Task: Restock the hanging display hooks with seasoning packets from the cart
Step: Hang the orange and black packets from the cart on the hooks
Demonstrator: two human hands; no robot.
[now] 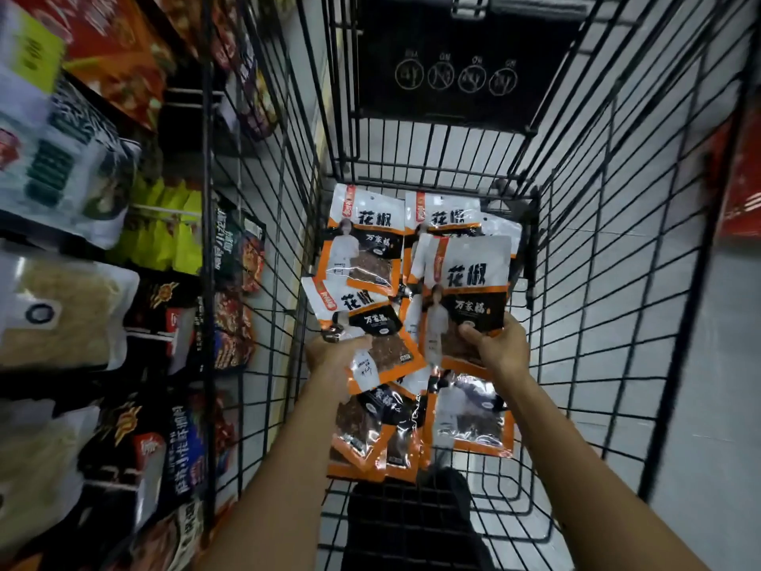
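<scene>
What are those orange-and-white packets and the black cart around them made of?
The packets look like glossy plastic film: light glints off them, and clear windows show brown spice inside. The cart looks like metal wire, thin stiff bars in a grid, probably coated matte black.

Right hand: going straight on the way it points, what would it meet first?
The right hand would probably meet the loose packets at the cart's far end, its held packet touching first; depth is unclear.
</scene>
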